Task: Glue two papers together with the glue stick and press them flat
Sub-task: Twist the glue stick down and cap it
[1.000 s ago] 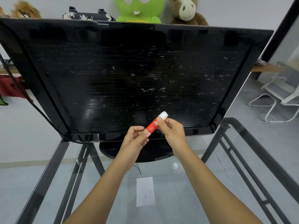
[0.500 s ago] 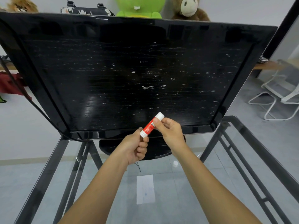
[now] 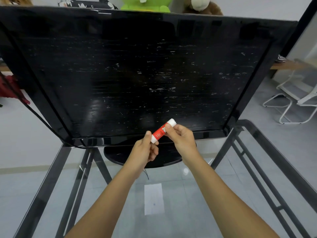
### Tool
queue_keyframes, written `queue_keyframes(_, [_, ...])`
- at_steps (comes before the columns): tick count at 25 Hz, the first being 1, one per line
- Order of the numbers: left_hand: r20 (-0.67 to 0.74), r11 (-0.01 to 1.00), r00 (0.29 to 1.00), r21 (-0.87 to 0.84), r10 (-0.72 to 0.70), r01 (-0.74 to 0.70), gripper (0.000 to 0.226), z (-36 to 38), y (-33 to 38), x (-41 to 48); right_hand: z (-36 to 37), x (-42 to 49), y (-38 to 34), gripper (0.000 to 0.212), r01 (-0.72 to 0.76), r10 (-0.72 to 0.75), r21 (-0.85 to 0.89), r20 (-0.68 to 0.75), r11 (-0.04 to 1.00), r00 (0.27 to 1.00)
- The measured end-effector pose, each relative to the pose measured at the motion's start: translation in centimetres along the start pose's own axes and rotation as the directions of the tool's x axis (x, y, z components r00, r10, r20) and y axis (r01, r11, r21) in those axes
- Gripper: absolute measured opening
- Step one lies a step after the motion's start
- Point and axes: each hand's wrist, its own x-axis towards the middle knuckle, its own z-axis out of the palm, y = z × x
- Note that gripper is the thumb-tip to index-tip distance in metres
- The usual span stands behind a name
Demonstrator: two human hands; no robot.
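A red and white glue stick (image 3: pixel 162 131) is held up in front of the monitor, tilted with its white upper end to the right. My right hand (image 3: pixel 181 138) pinches its upper half. My left hand (image 3: pixel 145 150) is curled at its lower white end, thumb and fingers touching it. A small white sheet of paper (image 3: pixel 153 199) lies flat on the glass table between my forearms. Only one sheet is visible; whether another lies under it is unclear.
A large black monitor (image 3: pixel 137 74) on a round base (image 3: pixel 120 156) stands at the back of the glass table (image 3: pixel 197 194), close behind my hands. A black cable (image 3: pixel 41 117) hangs at its left. White chairs (image 3: pixel 295 98) stand far right on the floor.
Both hands stay at the glue stick. My left hand has shifted from a loose pinch to a curled grip at the lower end. The stick has barely moved.
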Motion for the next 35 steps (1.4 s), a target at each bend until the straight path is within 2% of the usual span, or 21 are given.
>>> queue_keyframes(2, [0.000, 0.994, 0.994, -0.022, -0.105, 0.105, 0.051, -0.1, 0.4, 0.1, 0.0, 0.1, -0.2, 0.026, 0.017, -0.017, -0.008, 0.025, 1.000, 1.000])
queue_keyframes(5, [0.139, 0.905, 0.925, -0.198, -0.354, 0.376, 0.053, -0.3, 1.4, 0.0, 0.0, 0.1, -0.2, 0.026, 0.033, -0.032, -0.022, 0.050, 0.999, 0.998])
queue_keyframes(6, [0.133, 0.903, 0.923, -0.199, -0.360, 0.381, 0.053, -0.3, 1.4, 0.0, -0.1, 0.1, -0.1, 0.025, 0.032, -0.031, -0.021, 0.046, 0.999, 0.998])
queue_keyframes(7, [0.098, 0.929, 0.946, -0.182, -0.308, 0.321, 0.049, -0.3, 1.3, -0.1, -0.1, 0.1, 0.0, 0.025, 0.030, -0.029, -0.015, 0.030, 0.999, 0.999])
queue_keyframes(9, [0.024, 0.992, 0.998, -0.112, -0.054, 0.057, 0.030, -0.1, 0.6, -0.3, -0.2, 0.2, 0.1, 0.025, 0.024, -0.024, -0.004, -0.005, 1.000, 1.000])
queue_keyframes(11, [-0.013, 0.986, 0.987, 0.046, 0.162, -0.161, 0.023, -0.1, -0.1, -0.8, -0.3, 0.3, 0.1, 0.025, 0.020, -0.020, -0.001, -0.005, 1.000, 1.000])
queue_keyframes(12, [-0.036, 0.980, 0.982, 0.078, 0.186, -0.183, 0.025, -0.1, -0.4, -0.8, -0.2, 0.3, 0.1, 0.024, 0.022, -0.022, 0.000, 0.008, 1.000, 1.000])
queue_keyframes(13, [-0.047, 0.987, 0.988, 0.061, 0.150, -0.147, 0.031, -0.1, -0.5, -0.6, -0.2, 0.3, 0.1, 0.022, 0.027, -0.027, 0.002, 0.023, 1.000, 0.999])
queue_keyframes(15, [0.006, 0.991, 0.998, -0.117, -0.069, 0.069, 0.044, -0.2, -0.1, -0.4, -0.1, 0.2, 0.1, 0.021, 0.036, -0.037, 0.010, 0.049, 0.999, 0.998])
queue_keyframes(16, [0.105, 0.936, 0.969, -0.254, -0.224, 0.244, 0.047, -0.3, 0.3, -0.2, 0.0, 0.1, 0.1, 0.020, 0.041, -0.042, 0.012, 0.060, 0.999, 0.997])
queue_keyframes(18, [0.356, 0.712, 0.838, -0.447, -0.414, 0.541, 0.051, -1.0, 0.7, -0.1, 0.0, 0.0, 0.2, 0.018, 0.055, -0.054, -0.010, 0.087, 0.998, 0.995])
queue_keyframes(20, [0.408, 0.628, 0.789, -0.479, -0.460, 0.614, 0.054, -1.2, 0.8, -0.2, 0.1, -0.1, 0.4, 0.016, 0.055, -0.050, -0.038, 0.105, 0.998, 0.993])
queue_keyframes(22, [0.203, 0.808, 0.873, -0.330, -0.445, 0.488, 0.054, -0.9, 0.5, -0.2, 0.0, -0.2, 0.6, 0.018, 0.039, -0.037, -0.028, 0.089, 0.999, 0.995])
queue_keyframes(23, [0.035, 0.928, 0.945, -0.177, -0.326, 0.327, 0.048, -0.6, 0.1, -0.3, -0.1, -0.2, 0.6, 0.018, 0.031, -0.029, -0.022, 0.074, 0.999, 0.997])
queue_keyframes(24, [-0.102, 0.993, 0.988, -0.004, -0.115, 0.115, 0.039, -0.3, -0.2, -0.5, -0.3, -0.1, 0.6, 0.018, 0.022, -0.021, -0.026, 0.061, 0.999, 0.998])
queue_keyframes(25, [-0.153, 0.979, 0.981, 0.186, 0.118, -0.088, 0.032, -0.2, -0.6, -0.6, -0.4, -0.1, 0.7, 0.018, 0.017, -0.015, -0.041, 0.055, 0.999, 0.998])
queue_keyframes(26, [-0.136, 0.901, 0.939, 0.354, 0.315, -0.251, 0.034, -0.2, -1.0, -0.9, -0.5, 0.0, 0.7, 0.017, 0.014, -0.011, -0.053, 0.057, 0.999, 0.998])
queue_keyframes(28, [-0.068, 0.714, 0.837, 0.561, 0.543, -0.418, 0.039, -0.1, -1.7, -0.8, -0.5, 0.0, 0.9, 0.017, 0.015, -0.011, -0.060, 0.064, 0.998, 0.998])
queue_keyframes(30, [-0.054, 0.610, 0.775, 0.652, 0.629, -0.450, 0.034, 0.1, -2.0, -0.7, -0.5, -0.1, 1.2, 0.019, 0.022, -0.016, -0.080, 0.075, 0.997, 0.997])
queue_keyframes(33, [-0.069, 0.620, 0.780, 0.653, 0.622, -0.436, 0.034, 0.4, -2.4, -0.4, -1.4, 0.3, 2.2, 0.036, 0.030, -0.016, -0.140, 0.100, 0.990, 0.995])
queue_keyframes(35, [-0.087, 0.641, 0.795, 0.648, 0.600, -0.412, 0.035, 0.3, -2.7, -0.3, -3.0, 1.0, 3.8, 0.043, -0.015, 0.019, -0.177, 0.023, 0.984, 1.000])
